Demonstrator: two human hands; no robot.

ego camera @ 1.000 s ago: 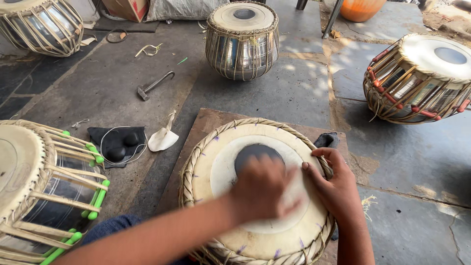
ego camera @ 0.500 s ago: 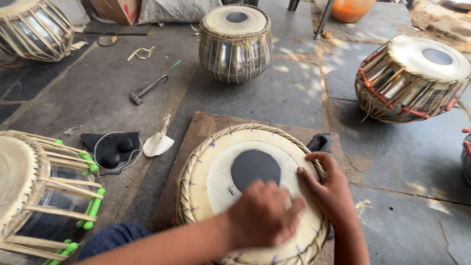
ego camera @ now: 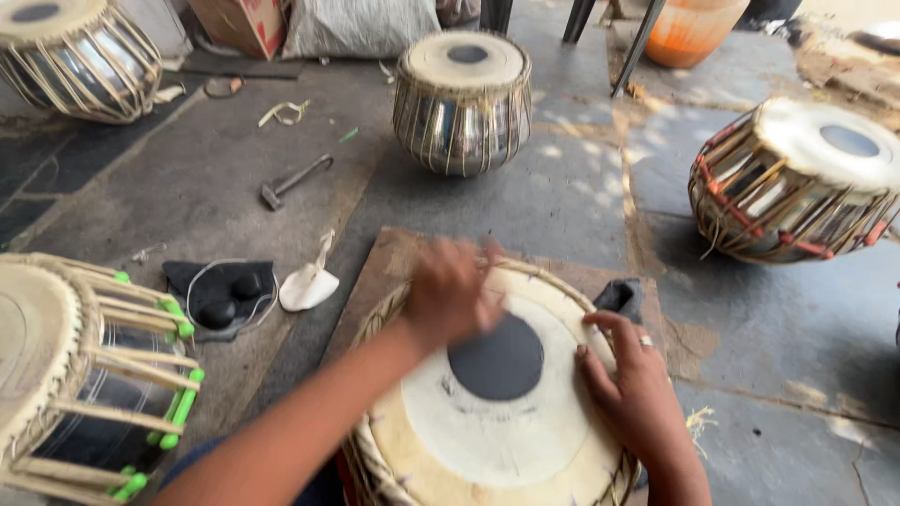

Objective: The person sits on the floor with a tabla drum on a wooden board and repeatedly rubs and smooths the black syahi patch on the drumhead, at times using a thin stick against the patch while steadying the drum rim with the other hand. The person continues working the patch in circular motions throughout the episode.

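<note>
A hand drum (ego camera: 497, 440) with a pale skin head and a round black spot (ego camera: 497, 361) stands right in front of me on a brown board (ego camera: 389, 258). My left hand (ego camera: 450, 292) is over the far left part of the head, motion-blurred, so I cannot tell whether it holds anything. My right hand (ego camera: 630, 394), with a ring on one finger, lies with fingers apart on the right rim of the head, beside the black spot. A dark cloth (ego camera: 621, 298) lies just beyond that hand.
A drum with green pegs (ego camera: 84, 365) stands at my left. A metal drum (ego camera: 462, 103) stands ahead, with others at the right (ego camera: 797, 178) and far left (ego camera: 66, 56). A hammer (ego camera: 292, 180), a white scrap (ego camera: 307, 286) and a black pad with stones (ego camera: 220, 295) lie on the stone floor.
My left hand has swept from the near right part of the drum head to its far left side, uncovering the black spot. My right hand stays on the right rim.
</note>
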